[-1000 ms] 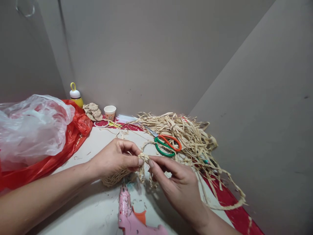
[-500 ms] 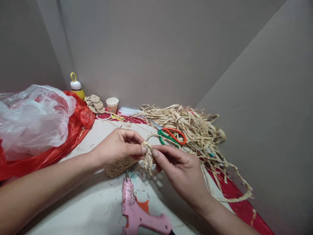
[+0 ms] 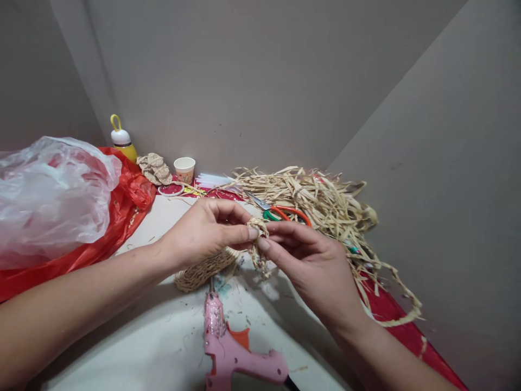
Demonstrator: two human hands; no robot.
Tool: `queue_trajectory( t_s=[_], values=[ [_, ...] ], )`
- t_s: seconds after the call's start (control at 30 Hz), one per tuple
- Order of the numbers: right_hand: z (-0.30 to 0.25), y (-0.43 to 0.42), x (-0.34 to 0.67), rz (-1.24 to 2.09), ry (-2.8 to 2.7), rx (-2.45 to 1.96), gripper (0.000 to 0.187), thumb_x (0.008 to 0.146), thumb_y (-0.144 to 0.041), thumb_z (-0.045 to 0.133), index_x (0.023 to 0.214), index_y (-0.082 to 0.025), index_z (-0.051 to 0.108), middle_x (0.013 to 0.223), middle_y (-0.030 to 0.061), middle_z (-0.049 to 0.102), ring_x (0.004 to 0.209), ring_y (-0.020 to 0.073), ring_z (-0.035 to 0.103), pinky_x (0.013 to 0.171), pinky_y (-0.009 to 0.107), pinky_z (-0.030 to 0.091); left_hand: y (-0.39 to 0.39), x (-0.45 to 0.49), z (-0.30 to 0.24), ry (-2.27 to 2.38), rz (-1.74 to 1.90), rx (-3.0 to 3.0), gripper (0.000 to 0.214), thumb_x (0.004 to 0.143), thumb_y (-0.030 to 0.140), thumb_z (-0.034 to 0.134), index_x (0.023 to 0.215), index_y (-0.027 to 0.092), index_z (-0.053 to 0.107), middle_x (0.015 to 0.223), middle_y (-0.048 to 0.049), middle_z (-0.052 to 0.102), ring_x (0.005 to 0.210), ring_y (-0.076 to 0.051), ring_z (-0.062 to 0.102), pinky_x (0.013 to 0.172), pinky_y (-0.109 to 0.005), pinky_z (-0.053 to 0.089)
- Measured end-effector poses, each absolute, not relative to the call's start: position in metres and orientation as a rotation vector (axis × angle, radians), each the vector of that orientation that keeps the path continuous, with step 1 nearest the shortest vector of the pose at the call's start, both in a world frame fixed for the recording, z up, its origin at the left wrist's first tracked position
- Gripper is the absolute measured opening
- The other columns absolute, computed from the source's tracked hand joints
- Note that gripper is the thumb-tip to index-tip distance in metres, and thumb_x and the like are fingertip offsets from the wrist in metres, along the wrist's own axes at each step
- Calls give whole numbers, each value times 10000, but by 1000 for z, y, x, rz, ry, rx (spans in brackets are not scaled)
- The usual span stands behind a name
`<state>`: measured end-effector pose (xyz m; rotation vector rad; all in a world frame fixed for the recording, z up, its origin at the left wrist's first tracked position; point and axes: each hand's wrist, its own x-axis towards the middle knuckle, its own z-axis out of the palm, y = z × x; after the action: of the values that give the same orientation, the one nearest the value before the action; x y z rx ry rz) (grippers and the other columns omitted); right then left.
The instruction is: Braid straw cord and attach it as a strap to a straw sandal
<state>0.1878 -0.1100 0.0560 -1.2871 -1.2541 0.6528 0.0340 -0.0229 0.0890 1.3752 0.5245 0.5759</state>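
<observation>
A short length of braided straw (image 3: pixel 259 255) hangs between my hands above the table. My left hand (image 3: pixel 211 231) pinches its upper part between thumb and fingers. From the other side my right hand (image 3: pixel 307 266) closes thumb and forefinger on the same braid, close to the left thumb. Below my left hand lies a flat woven straw piece (image 3: pixel 203 270), partly hidden by that hand. A pink glue gun (image 3: pixel 228 347) with an orange trigger rests in front of me, its nozzle pointing at the woven piece.
Scissors (image 3: pixel 280 210) lie against a heap of dry straw strips (image 3: pixel 317 201). A paper cup (image 3: pixel 184 170), a yellow bottle (image 3: pixel 124 144), a white ring (image 3: pixel 171 189) and glue sticks (image 3: pixel 214 181) line the back. Plastic bags (image 3: pixel 57 190) cover the left side; a grey wall (image 3: pixel 228 81) stands behind.
Both hands have moved slightly right and up with the braid, which has turned a little between the fingers. More of the woven piece beneath now shows.
</observation>
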Motion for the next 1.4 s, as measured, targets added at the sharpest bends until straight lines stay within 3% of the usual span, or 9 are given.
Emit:
queue_trajectory(
  t_s=[0.27, 0.37, 0.5, 0.7, 0.9, 1.07, 1.2, 1.4],
  values=[
    [60, -107, 210, 656, -1089, -1233, 173, 693, -288, 770, 838, -228, 696, 728, -7, 691, 626, 102, 621, 559, 201, 520, -4, 27, 78, 702, 637, 1678, 290, 770, 367, 649, 951, 141, 631, 810, -32, 653, 749, -142, 608, 716, -293, 482],
    [58, -102, 216, 740, -1070, -1282, 226, 670, -323, 781, 841, -205, 691, 675, -9, 662, 580, 102, 587, 515, 208, 499, 13, 21, 53, 836, 605, 1881, 314, 763, 354, 640, 984, 133, 606, 812, -40, 643, 728, -148, 581, 691, -294, 457],
    [50, -93, 220, 892, -1035, -1344, 323, 628, -360, 800, 846, -162, 668, 601, -24, 612, 499, 86, 522, 471, 212, 445, 21, 19, 30, 758, 408, 1730, 353, 753, 294, 635, 1047, 126, 535, 770, -27, 647, 680, -133, 576, 666, -271, 441],
    [43, -88, 226, 970, -1010, -1335, 362, 620, -372, 805, 870, -162, 652, 583, -42, 596, 494, 84, 513, 495, 216, 403, -5, 17, 41, 782, 437, 1788, 318, 724, 190, 611, 1038, 165, 564, 717, 16, 617, 682, -126, 558, 711, -275, 437],
    [43, -87, 217, 1026, -999, -1339, 379, 577, -383, 820, 822, -147, 654, 559, -47, 571, 485, 76, 467, 503, 220, 382, -29, -1, 47, 768, 453, 1924, 307, 739, 164, 585, 1045, 169, 571, 845, -20, 628, 793, -148, 587, 738, -270, 469],
    [36, -86, 213, 1120, -934, -1312, 393, 555, -376, 830, 821, -145, 657, 548, -49, 557, 488, 73, 451, 499, 212, 359, -43, -22, 36, 643, 650, 2215, 211, 772, 152, 582, 981, 182, 577, 866, -49, 645, 810, -155, 598, 744, -268, 475],
    [29, -84, 210, 1246, -823, -1265, 382, 551, -358, 834, 812, -160, 638, 525, -71, 511, 443, 60, 411, 447, 192, 317, -51, -30, 28, 376, 932, 2354, 316, 750, 79, 596, 1036, 203, 544, 819, -65, 650, 752, -165, 594, 706, -293, 474],
    [24, -84, 206, 1310, -823, -1200, 412, 672, -339, 756, 1021, -204, 586, 572, -83, 489, 509, 105, 543, 469, 204, 392, -54, -30, 33, 222, 1083, 2422, 428, 748, 64, 593, 1123, 247, 496, 784, -75, 668, 705, -180, 611, 667, -329, 484]
  ],
)
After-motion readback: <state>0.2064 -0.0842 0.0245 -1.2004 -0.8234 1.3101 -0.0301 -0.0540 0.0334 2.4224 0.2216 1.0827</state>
